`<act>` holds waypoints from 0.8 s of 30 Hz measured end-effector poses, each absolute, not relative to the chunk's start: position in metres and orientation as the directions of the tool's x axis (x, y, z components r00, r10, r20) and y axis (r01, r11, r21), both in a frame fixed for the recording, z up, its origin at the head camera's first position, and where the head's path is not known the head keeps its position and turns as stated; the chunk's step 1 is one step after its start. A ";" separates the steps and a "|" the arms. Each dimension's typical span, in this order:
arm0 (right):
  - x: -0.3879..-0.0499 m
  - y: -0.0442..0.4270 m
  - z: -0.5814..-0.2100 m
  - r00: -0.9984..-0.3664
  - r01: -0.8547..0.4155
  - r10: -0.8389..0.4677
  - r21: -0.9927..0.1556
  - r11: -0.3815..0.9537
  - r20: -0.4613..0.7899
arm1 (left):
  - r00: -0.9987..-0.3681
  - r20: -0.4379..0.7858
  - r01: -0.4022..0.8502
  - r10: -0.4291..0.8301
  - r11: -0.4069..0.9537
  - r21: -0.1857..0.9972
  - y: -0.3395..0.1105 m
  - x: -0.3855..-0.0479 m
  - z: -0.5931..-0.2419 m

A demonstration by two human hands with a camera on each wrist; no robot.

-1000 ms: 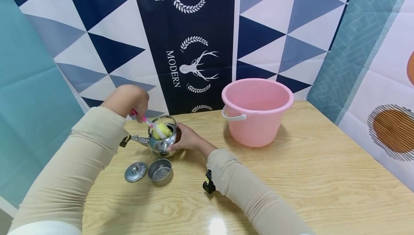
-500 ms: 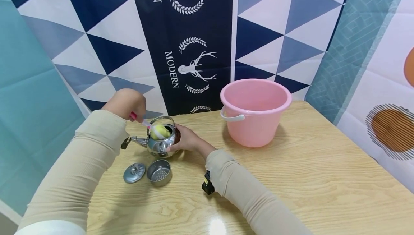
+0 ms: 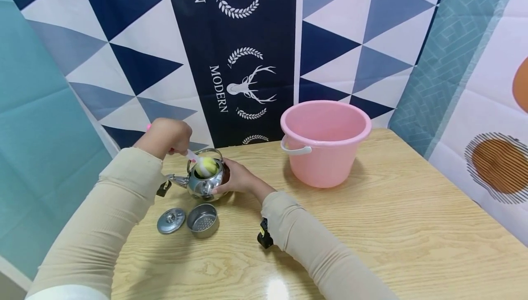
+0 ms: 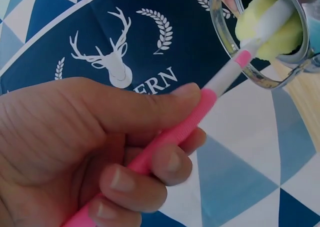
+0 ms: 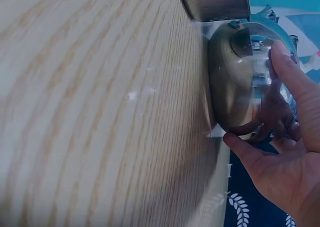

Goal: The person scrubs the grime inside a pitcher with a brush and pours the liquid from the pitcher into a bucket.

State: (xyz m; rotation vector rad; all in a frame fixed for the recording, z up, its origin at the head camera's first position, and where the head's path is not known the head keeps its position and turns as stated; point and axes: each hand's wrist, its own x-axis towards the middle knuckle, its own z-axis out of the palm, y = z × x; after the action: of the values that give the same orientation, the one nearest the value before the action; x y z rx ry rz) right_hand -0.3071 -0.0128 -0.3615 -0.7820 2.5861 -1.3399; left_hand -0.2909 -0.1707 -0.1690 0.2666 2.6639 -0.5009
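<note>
- Left hand gripping sponge brush, head in kettle mouth.
- Right hand curled round kettle, left of centre.
- Lid, strainer off, lower left; scrubbing probably unfinished.

Pale wood-grain table before me. On it: steel kettle; knobbed lid just beside perforated metal cup; pink bucket standing farther right.

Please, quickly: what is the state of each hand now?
Left hand: closed, holding the yellow-headed brush by its pink handle.
Right hand: curled around the kettle's side, holding it.
</note>
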 end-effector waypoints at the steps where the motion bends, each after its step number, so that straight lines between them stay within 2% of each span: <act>1: -0.307 -0.013 -0.362 -0.859 -0.384 -0.497 -0.793 0.473 0.120 | -0.892 -0.435 0.268 0.121 0.918 -0.294 -0.170 -0.291 -0.169; 14: -0.307 -0.015 -0.364 -0.866 -0.371 -0.490 -0.788 0.492 0.102 | -0.866 -0.486 0.221 0.119 0.963 -0.158 -0.167 -0.289 -0.165; 19: -0.306 -0.016 -0.364 -0.870 -0.362 -0.484 -0.782 0.507 0.089 | -0.858 -0.506 0.188 0.087 0.970 -0.152 -0.168 -0.288 -0.164; 24: -0.305 -0.016 -0.364 -0.867 -0.371 -0.489 -0.779 0.505 0.096 | -0.871 -0.488 0.178 0.050 0.959 -0.221 -0.168 -0.285 -0.163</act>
State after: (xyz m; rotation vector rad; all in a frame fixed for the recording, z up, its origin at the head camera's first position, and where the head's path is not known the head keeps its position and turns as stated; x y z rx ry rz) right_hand -0.3052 -0.0159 -0.3638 -0.7484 2.6044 -1.2981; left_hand -0.2854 -0.1677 -0.1631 0.1622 2.6141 -0.3563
